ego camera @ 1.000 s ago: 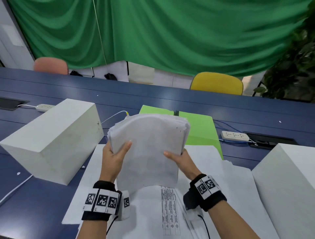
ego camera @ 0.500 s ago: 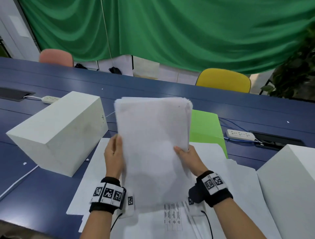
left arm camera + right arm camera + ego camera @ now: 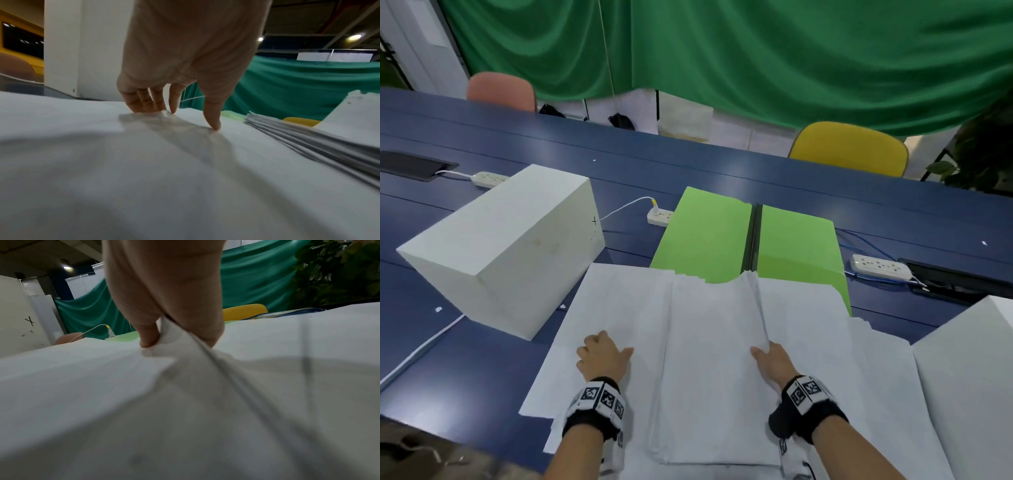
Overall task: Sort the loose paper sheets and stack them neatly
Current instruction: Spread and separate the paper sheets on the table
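White blocks (image 3: 506, 253) flank the spread paper sheets (image 3: 616, 308) on the blue table (image 3: 722, 164), a green folder (image 3: 709, 236) behind. The left hand (image 3: 602, 354) rests loosely bent fingertips (image 3: 213, 125) on a flat sheet; the right hand (image 3: 774, 359) pinches the raised edge of the thick paper stack (image 3: 715, 359).

A long dark blue desk (image 3: 722, 164). A large white block (image 3: 506, 253) stands toward its left edge, another white block (image 3: 976, 377) at its right edge. Two green sheets (image 3: 750, 236) lie mid-desk between white power strips (image 3: 659, 216). Beyond the far edge: a pink chair (image 3: 500, 89), a yellow chair (image 3: 849, 147), a green curtain (image 3: 756, 51).
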`<state>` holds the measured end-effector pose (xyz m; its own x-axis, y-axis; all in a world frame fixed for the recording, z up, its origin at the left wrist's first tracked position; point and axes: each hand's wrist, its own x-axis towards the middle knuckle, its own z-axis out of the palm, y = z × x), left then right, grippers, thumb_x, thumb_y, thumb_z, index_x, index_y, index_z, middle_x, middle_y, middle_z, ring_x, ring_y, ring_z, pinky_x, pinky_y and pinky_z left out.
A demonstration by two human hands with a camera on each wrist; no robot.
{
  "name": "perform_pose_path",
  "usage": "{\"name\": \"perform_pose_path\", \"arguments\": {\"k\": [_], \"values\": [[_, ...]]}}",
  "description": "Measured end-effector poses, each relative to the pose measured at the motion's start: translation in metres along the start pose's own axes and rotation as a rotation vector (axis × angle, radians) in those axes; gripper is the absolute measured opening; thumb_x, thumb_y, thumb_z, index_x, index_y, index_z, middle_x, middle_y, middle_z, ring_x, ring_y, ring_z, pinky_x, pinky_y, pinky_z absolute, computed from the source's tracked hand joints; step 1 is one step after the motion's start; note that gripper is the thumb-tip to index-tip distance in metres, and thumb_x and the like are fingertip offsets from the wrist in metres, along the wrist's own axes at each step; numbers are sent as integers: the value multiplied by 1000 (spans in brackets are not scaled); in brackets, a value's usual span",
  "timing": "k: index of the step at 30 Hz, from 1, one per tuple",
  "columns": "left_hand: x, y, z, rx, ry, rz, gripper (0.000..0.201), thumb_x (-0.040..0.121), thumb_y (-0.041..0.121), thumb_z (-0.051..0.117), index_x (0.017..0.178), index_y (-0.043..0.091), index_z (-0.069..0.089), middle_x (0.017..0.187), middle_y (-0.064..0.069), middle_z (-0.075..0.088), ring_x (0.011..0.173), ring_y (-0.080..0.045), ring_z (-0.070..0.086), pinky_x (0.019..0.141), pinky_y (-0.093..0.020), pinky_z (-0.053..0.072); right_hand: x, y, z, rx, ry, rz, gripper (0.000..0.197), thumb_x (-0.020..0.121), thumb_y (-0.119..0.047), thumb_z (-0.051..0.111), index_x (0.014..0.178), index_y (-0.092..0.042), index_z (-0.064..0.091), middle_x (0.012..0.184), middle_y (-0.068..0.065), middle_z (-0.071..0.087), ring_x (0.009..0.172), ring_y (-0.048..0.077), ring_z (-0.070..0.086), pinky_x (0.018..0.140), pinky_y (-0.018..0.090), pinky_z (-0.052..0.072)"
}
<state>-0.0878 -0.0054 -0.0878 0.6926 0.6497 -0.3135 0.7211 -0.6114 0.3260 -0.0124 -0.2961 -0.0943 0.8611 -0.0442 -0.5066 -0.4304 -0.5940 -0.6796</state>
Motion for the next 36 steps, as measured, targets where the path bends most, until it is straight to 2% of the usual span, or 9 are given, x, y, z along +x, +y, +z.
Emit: {"name": "perform_pose_path", "arguments": {"k": [8,14,18,20,23,27,30,33,36], "values": [[0,1,-2,5,-5,-67,61,84,44,60,125,1,47,127,-18,40,119,-35,36,97,-42,38,1,3,-1,30,-6,7,36,93,-23,51,122,-2,56,120,16,62,110,30,57,94,34,45],[-10,10,-4,92,-22,-49,50,85,47,58,117,8,58,131,-14,34,120,-33,31,100,-40,33,2,4,-1,38,3,9,34,93,-21,52,120,-2,57,119,15,62,110,30,57,89,29,43],[-15,2,1,-188,18,225,36,86,16,63,119,0,58,134,-19,38,121,-35,36,101,-41,34,2,3,-1,44,5,5,34,93,-22,52,119,-2,57,118,15,62,108,30,58,90,32,44],[-13,-5,-2,-368,-74,201,43,90,7,57,129,-6,45,132,-25,46,121,-35,44,102,-37,35,1,4,-1,43,2,-2,33,94,-22,51,119,-2,57,117,15,62,108,31,58,87,30,43],[-5,-16,-5,-467,-176,93,58,90,10,58,139,-6,32,142,-24,40,132,-35,37,110,-38,29,0,4,-3,43,-11,-1,34,94,-21,51,120,-1,56,118,16,62,109,31,57,91,32,44],[-4,-23,-5,-608,-188,8,36,89,10,59,118,-10,54,122,-23,58,114,-35,52,98,-36,39,-8,-9,-10,102,-69,17,35,96,-19,47,125,1,52,122,17,59,113,32,56,92,32,42],[0,-24,4,-690,-221,-70,39,93,18,54,121,-8,53,124,-22,57,118,-36,50,104,-41,37,-20,-26,0,142,-118,-36,37,96,-20,48,128,0,50,124,16,58,113,30,56,87,28,43],[-6,-11,-4,-811,-255,-79,30,98,27,39,96,4,57,92,-6,65,95,-24,55,85,-33,44,-30,-33,36,110,-192,-120,45,94,-19,53,134,-2,41,133,11,51,121,25,51,91,24,40],[-13,-1,-13,-840,-332,20,32,96,30,48,120,8,52,109,-7,57,107,-22,53,89,-30,39,-30,-32,68,28,-226,-135,59,92,-29,54,140,-5,30,141,7,43,130,24,43,107,30,34]]}}
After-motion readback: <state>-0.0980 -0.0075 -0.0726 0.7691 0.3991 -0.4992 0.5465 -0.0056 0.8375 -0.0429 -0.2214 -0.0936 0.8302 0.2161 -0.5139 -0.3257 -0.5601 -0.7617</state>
